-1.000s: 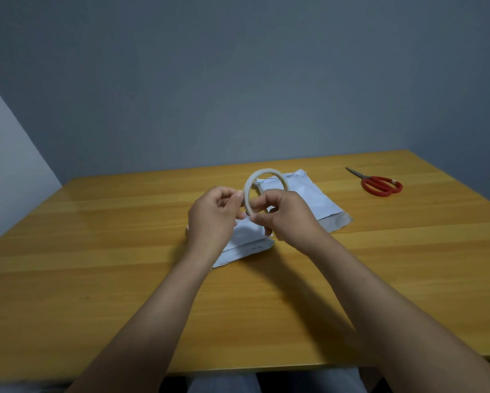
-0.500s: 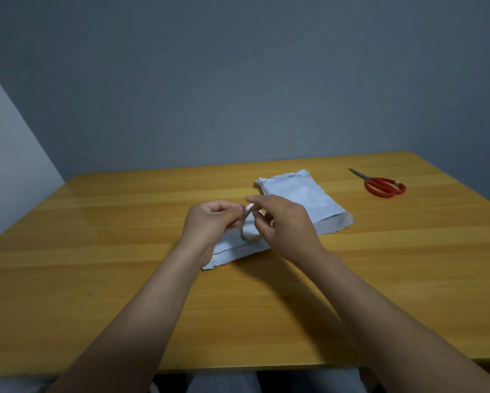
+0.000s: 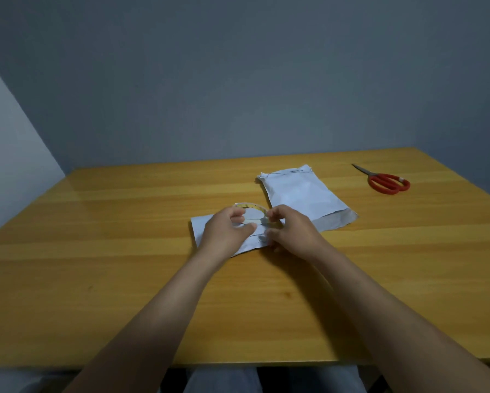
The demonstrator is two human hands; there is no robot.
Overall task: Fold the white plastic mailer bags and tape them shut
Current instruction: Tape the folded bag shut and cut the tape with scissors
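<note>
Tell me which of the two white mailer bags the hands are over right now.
The nearer bag, under the left hand, right hand and tape roll. The other bag lies untouched farther back, toward the red scissors.

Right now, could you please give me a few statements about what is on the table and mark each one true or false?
1. The scissors lie on the table, to the right of both bags, with no hand on them. True.
2. The tape roll lies alone near the table's left edge. False: the left hand and the right hand hold it between them over the nearer mailer bag.
3. The far mailer bag lies flat on the table with no hand on it. True.
4. The scissors have blue handles. False: the handles are red.
</note>
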